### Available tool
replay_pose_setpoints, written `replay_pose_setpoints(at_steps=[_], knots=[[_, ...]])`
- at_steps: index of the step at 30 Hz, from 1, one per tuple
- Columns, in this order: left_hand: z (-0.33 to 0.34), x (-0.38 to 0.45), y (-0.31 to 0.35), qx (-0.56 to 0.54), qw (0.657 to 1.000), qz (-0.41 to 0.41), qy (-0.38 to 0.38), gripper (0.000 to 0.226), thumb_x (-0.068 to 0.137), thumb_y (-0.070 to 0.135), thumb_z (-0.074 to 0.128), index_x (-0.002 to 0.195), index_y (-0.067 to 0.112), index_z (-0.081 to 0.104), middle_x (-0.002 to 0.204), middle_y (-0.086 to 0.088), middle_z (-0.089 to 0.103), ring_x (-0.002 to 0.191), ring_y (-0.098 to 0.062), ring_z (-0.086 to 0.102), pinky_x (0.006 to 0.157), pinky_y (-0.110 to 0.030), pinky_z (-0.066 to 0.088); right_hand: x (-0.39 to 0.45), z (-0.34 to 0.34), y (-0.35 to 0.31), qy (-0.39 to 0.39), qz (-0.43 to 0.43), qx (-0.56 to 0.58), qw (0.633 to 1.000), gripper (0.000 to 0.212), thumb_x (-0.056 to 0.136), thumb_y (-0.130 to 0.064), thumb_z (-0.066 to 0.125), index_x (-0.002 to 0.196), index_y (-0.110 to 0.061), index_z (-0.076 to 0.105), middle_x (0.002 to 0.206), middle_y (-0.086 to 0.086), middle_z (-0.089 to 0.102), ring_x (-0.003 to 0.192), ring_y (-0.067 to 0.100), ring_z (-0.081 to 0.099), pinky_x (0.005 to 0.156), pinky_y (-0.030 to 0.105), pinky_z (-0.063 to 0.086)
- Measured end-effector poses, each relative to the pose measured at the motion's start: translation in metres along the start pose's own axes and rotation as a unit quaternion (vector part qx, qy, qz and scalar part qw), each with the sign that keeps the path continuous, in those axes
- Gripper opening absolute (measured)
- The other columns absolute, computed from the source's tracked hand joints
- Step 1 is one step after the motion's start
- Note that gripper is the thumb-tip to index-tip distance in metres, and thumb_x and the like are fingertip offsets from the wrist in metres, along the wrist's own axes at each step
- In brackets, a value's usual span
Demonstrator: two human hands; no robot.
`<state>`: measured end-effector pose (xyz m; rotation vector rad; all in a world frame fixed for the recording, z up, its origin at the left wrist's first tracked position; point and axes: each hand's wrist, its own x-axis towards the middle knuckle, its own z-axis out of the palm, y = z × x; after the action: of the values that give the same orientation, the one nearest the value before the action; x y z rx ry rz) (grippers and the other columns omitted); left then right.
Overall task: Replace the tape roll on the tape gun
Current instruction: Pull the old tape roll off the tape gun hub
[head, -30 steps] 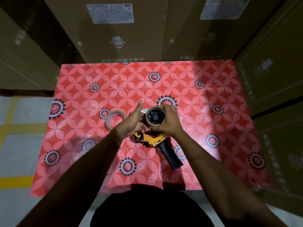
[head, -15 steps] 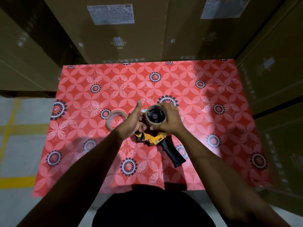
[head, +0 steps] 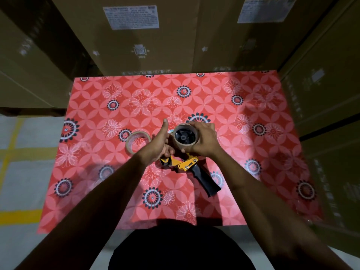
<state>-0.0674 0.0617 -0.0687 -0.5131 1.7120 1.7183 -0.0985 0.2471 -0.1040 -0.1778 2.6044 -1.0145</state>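
Two hands on tape gun [head: 187, 164]: right hand [head: 204, 141] wrapped round brown core [head: 185, 136] on hub — left hand [head: 159, 147] grips frame, thumb up, steadying. Fresh roll [head: 136, 142] at nine o'clock, staged.

Both forearms are bare to the frame edge, with no sleeves visible. The left hand [head: 157, 147] and right hand [head: 204, 142] are ungloved. The torso carries a black garment [head: 181, 248].
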Motion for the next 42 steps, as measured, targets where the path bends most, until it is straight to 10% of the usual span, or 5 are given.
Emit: replay_pose_setpoints(at_steps=[13, 19, 25, 31, 42], knots=[[0.002, 0.000, -0.002, 0.007, 1.000, 0.008, 0.007, 0.081, 0.096, 0.074, 0.007, 0.107, 0.015, 0.061, 0.081, -0.006, 0.061, 0.054, -0.009, 0.046, 0.050, -0.025, 0.029, -0.003, 0.005, -0.001, 0.009, 0.003, 0.007, 1.000, 0.104, 0.048, -0.061, 0.079, 0.141, -0.024, 0.052, 0.128, -0.002, 0.055, 0.116, 0.017, 0.036, 0.097, 0.041, 0.037], [0.000, 0.004, -0.005, 0.009, 1.000, 0.004, 0.027, 0.097, 0.093, 0.079, 0.013, 0.156, 0.006, 0.025, 0.108, -0.011, 0.062, 0.054, -0.008, 0.049, 0.045, -0.022, 0.032, -0.001, 0.013, -0.011, 0.033, 0.039, -0.052, 0.997, 0.112, 0.048, -0.061, 0.091, 0.142, -0.024, 0.043, 0.137, 0.005, 0.045, 0.128, 0.026, 0.035, 0.102, 0.046, 0.037], [0.002, 0.001, -0.002, -0.004, 1.000, 0.006, 0.014, 0.079, 0.095, 0.077, 0.011, 0.112, 0.015, 0.058, 0.090, -0.010, 0.059, 0.056, -0.010, 0.044, 0.048, -0.023, 0.029, -0.004, 0.006, -0.005, 0.040, 0.000, -0.005, 0.999, 0.091, 0.059, -0.043, 0.092, 0.139, -0.027, 0.052, 0.131, 0.001, 0.055, 0.115, 0.017, 0.033, 0.093, 0.038, 0.034], [-0.001, 0.006, -0.007, 0.000, 1.000, 0.003, 0.015, 0.097, 0.091, 0.082, 0.014, 0.148, 0.007, 0.037, 0.104, -0.020, 0.054, 0.052, -0.008, 0.049, 0.044, -0.021, 0.034, -0.007, 0.006, -0.017, 0.020, 0.044, -0.079, 0.996, 0.118, 0.050, -0.066, 0.089, 0.148, -0.023, 0.040, 0.142, 0.006, 0.042, 0.132, 0.028, 0.033, 0.104, 0.047, 0.037], [-0.002, 0.007, -0.008, 0.010, 1.000, 0.017, 0.016, 0.096, 0.091, 0.082, 0.014, 0.147, 0.009, 0.041, 0.107, -0.018, 0.056, 0.056, -0.010, 0.045, 0.048, -0.024, 0.031, -0.010, -0.002, -0.015, -0.006, 0.034, -0.064, 0.997, 0.118, 0.053, -0.065, 0.084, 0.153, -0.030, 0.034, 0.147, 0.002, 0.046, 0.131, 0.028, 0.033, 0.098, 0.043, 0.034]])
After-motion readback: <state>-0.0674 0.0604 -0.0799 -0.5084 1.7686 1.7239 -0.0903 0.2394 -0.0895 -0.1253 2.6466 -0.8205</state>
